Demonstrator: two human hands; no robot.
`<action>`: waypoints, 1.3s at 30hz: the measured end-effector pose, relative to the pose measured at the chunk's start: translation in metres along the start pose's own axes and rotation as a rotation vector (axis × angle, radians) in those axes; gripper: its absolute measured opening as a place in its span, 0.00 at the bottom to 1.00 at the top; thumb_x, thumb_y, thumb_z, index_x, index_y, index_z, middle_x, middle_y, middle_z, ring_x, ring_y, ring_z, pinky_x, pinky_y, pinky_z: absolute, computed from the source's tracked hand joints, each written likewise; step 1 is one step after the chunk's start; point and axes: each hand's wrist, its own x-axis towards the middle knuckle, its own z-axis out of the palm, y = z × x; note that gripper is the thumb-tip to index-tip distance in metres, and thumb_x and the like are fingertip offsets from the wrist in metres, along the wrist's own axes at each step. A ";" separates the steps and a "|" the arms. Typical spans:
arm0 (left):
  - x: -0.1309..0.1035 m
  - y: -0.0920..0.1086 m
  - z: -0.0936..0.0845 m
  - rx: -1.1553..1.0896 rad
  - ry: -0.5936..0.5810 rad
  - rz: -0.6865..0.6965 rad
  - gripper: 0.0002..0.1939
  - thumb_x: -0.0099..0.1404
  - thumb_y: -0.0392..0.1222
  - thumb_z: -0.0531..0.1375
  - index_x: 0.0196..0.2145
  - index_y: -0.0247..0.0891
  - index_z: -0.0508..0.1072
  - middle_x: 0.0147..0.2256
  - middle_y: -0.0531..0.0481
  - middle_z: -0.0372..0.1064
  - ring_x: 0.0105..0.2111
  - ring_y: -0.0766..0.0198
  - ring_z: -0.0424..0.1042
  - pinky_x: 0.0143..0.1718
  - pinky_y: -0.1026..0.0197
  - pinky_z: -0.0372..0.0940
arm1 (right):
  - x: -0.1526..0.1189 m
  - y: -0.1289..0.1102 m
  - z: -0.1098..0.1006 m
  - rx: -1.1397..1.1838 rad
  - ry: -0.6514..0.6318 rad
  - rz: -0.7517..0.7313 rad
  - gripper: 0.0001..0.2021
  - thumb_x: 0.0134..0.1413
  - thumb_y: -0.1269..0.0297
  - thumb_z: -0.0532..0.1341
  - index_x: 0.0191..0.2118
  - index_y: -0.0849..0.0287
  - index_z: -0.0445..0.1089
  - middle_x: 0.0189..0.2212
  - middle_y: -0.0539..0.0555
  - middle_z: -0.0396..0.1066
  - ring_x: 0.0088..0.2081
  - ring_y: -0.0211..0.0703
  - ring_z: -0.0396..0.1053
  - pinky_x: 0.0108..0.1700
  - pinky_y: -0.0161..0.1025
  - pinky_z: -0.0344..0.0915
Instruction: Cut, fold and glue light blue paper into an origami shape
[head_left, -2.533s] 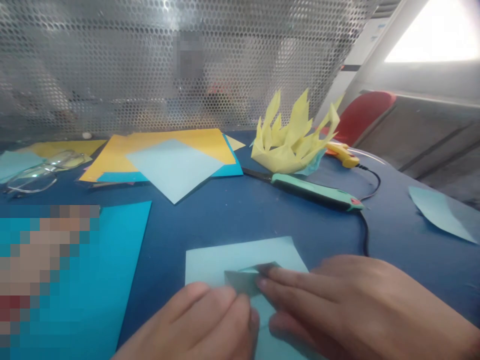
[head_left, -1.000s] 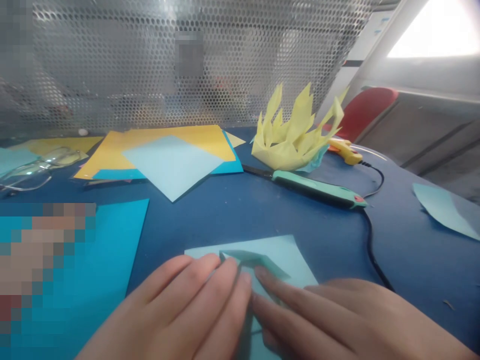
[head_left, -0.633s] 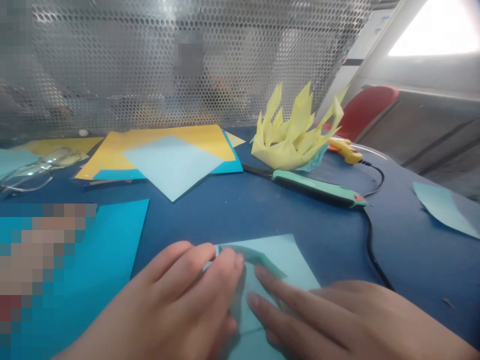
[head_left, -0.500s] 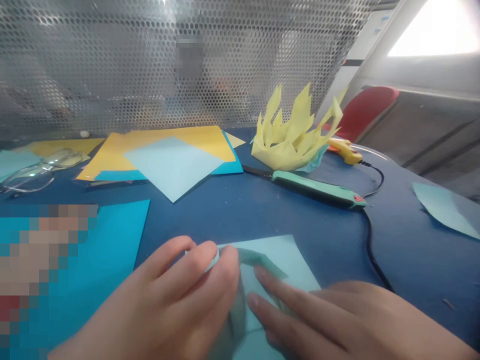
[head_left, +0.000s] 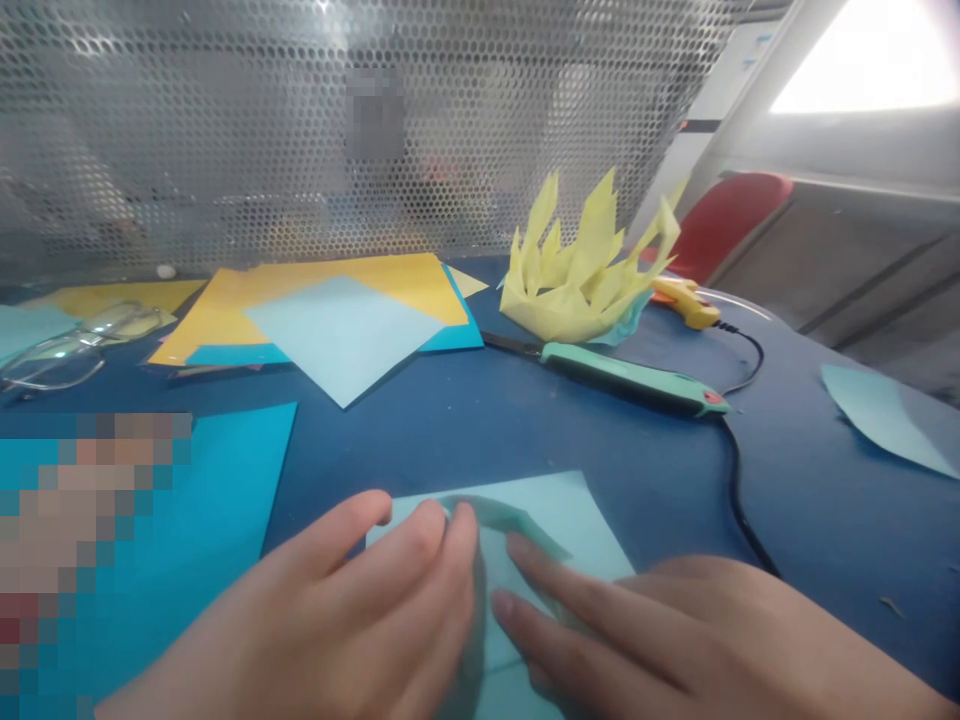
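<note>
A pale blue-green paper [head_left: 577, 510] lies on the table at the bottom middle, with a darker curved piece of the same colour [head_left: 517, 518] on top of it. My left hand [head_left: 375, 600] is curled over the left part of the paper, its fingertips bent down and out of sight. With two fingers stretched out flat, my right hand [head_left: 645, 630] presses on the paper at the right of the curved piece. The lower part of the sheet is hidden between and under the hands.
A yellow folded-paper form [head_left: 574, 285] stands behind a green-handled corded tool [head_left: 637, 378]. Orange paper [head_left: 300, 275] bears a light blue square [head_left: 345, 335]. Glasses [head_left: 56, 360] lie far left, near a bright blue sheet [head_left: 247, 470]. Another light blue sheet [head_left: 885, 415] is at right.
My left hand's fingers have shifted slightly down, uncovering more of the paper's upper left edge. My right hand has hardly moved.
</note>
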 end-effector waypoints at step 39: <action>-0.003 -0.001 0.012 -0.223 0.035 -0.254 0.17 0.69 0.28 0.47 0.35 0.40 0.73 0.32 0.50 0.69 0.32 0.62 0.68 0.35 0.61 0.71 | -0.008 -0.006 0.009 -0.080 0.025 -0.038 0.21 0.69 0.74 0.47 0.55 0.50 0.71 0.50 0.47 0.79 0.16 0.33 0.65 0.18 0.39 0.59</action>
